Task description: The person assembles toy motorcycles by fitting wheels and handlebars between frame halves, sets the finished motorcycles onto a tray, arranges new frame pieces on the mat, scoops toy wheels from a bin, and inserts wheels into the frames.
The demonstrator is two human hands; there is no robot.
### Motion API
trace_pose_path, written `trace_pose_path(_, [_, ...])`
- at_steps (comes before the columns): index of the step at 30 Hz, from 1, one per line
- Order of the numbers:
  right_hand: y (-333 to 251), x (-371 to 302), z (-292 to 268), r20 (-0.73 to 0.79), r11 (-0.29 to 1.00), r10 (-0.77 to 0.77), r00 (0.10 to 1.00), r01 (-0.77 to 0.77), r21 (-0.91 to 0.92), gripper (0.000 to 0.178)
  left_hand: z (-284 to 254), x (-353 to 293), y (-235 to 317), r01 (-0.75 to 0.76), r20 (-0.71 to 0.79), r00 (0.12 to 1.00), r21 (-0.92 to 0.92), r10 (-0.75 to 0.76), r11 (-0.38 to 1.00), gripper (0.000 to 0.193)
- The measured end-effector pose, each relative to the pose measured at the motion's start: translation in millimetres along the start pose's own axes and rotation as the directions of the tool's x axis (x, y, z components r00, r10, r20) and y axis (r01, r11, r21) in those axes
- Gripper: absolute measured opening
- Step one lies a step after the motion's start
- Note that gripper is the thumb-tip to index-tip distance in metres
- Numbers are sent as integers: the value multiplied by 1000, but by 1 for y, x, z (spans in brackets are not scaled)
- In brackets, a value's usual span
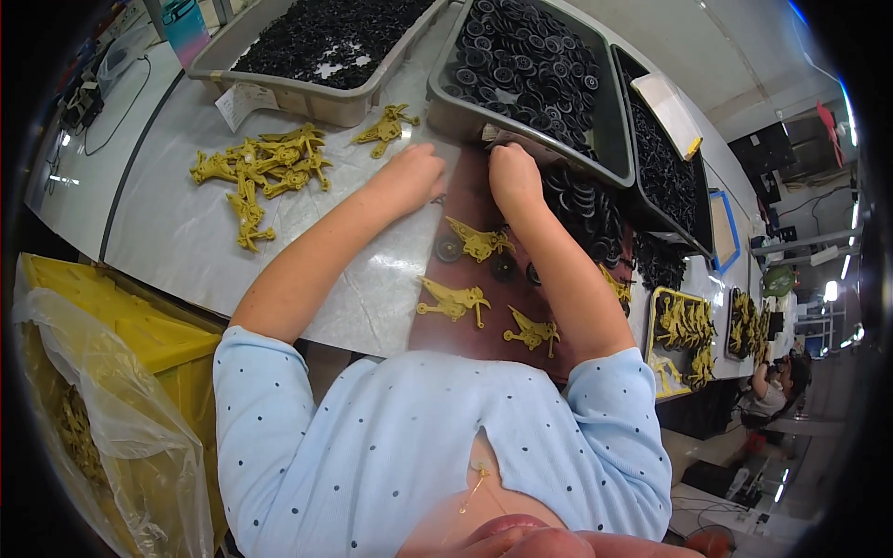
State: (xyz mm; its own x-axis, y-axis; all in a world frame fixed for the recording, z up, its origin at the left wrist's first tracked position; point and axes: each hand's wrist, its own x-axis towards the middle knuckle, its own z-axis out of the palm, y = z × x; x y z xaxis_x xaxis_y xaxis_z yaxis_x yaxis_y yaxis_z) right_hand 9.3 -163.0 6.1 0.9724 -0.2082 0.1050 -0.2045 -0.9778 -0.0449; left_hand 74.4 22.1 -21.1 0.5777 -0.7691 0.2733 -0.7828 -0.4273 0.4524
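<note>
My left hand [416, 177] is closed at the border between the grey tabletop and a dark red mat [473, 191]. Its curled fingers hide whatever they hold. Also closed, my right hand [515, 175] rests just in front of a grey bin [549, 147] heaped with black wheels [521, 70]; its fingertips are out of sight. On the mat between and below my forearms lie a yellow plastic part [480, 241], a second yellow part [451, 300] and a third yellow part [532, 331]. A loose black wheel [448, 248] sits beside the first one.
A pile of yellow parts [265, 167] lies left of my left forearm. Behind it stands a bin [358, 110] of small black pieces. More black wheels [586, 209] are heaped by my right forearm. A yellow crate [186, 335] stands lower left; a yellow-rimmed tray [657, 321] is at right.
</note>
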Motion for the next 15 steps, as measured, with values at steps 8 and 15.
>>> trace_pose_path(8, [-3,-33,6,-30,957,-165,986,167,237,15,-2,-15,12,-146,74,985,-131,156,981,22])
trace_pose_path(15, [-8,-36,2,-3,943,-114,994,109,314,14,-10,-25,6,49,168,985,-2,-48,999,25])
